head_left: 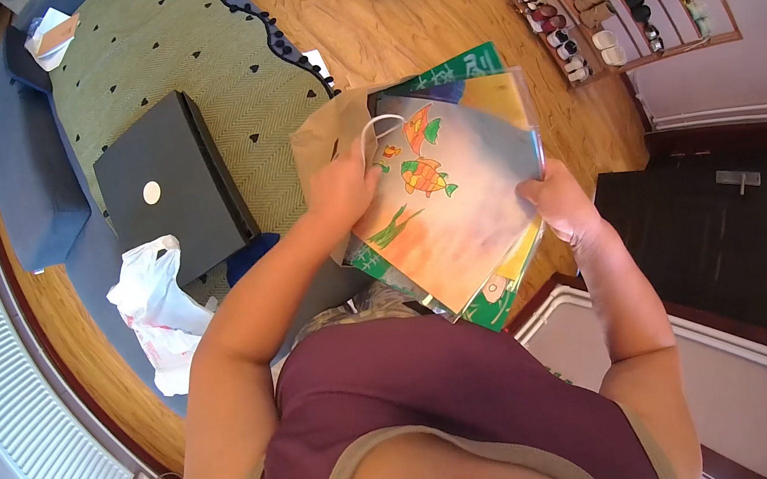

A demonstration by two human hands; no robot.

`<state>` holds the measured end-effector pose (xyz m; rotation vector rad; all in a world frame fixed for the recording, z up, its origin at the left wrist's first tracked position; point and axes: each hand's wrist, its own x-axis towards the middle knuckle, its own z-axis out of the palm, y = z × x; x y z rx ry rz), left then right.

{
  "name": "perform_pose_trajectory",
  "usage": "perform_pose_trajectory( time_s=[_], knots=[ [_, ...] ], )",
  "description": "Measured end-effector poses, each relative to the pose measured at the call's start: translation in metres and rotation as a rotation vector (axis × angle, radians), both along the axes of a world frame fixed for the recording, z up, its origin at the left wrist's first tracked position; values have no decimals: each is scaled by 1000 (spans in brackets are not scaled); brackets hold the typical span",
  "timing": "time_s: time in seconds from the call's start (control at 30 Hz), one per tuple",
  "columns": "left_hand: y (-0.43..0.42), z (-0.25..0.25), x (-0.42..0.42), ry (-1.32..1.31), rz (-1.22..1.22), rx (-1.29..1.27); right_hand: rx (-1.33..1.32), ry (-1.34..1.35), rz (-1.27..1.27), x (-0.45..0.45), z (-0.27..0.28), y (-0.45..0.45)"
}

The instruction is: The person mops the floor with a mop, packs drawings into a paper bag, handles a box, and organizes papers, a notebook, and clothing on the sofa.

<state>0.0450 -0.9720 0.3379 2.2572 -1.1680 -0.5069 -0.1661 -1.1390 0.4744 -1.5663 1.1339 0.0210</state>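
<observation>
In front of my torso, a fish drawing [476, 214] with orange and green fish lies on top of a stack of sheets. A green sheet [473, 64] with white writing and a yellow sheet [497, 101] stick out from under it. My right hand [562, 201] is closed on the stack's right edge, thumb on top. My left hand [342, 189] is closed at the stack's left side, on a brown paper bag [314, 139] with a white handle [367, 130]. The bag is partly behind the sheets, and my left fingertips are partly hidden.
To the left, a flat black box [161, 155] and a white plastic bag [155, 308] lie on a sofa with a green patterned cover [158, 44]. A shoe rack [602, 10] stands at the upper right, above a dark door [718, 234]. A radiator [18, 361] lines the left wall.
</observation>
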Motion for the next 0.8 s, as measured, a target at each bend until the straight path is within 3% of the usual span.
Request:
perform_pose_trajectory(
  time_s=[0.03, 0.13, 0.2, 0.3, 0.37, 0.4, 0.43, 0.47, 0.5, 0.57, 0.7, 0.8],
  knots=[
    [-5, -3, 6, 1, 3, -2, -83, 58, 120, 5, 4, 5],
    [-19, -3, 19, 15, 39, -41, -56, 18, 171, 14, 9, 8],
    [-31, 2, 24, -22, 137, -393, -25, -37, 202, 18, 6, 6],
    [-42, 23, 32, 37, 63, -584, 68, -19, 147, 28, -1, 16],
    [-46, 22, 27, 31, -45, -437, 87, -114, 27, 42, -20, 22],
    [-47, 17, 22, 18, -121, -526, 88, -117, 33, 45, -42, 22],
    [-48, 15, 20, 1, -195, -615, 212, -184, -117, 46, -73, 21],
    [-45, 18, 19, 31, -211, -591, 337, -250, -264, 48, -102, 19],
    [-41, 18, 20, 14, -199, -591, 340, -260, -246, 48, -126, 22],
    [-31, 16, 25, 519, -18, -643, 468, -486, -579, 38, -160, 35],
    [-6, 11, 70, 303, 0, -425, 609, -622, -586, 32, -153, 44],
    [-5, -11, 63, 622, -119, -421, 599, -640, -566, 59, -152, 57]
  ],
)
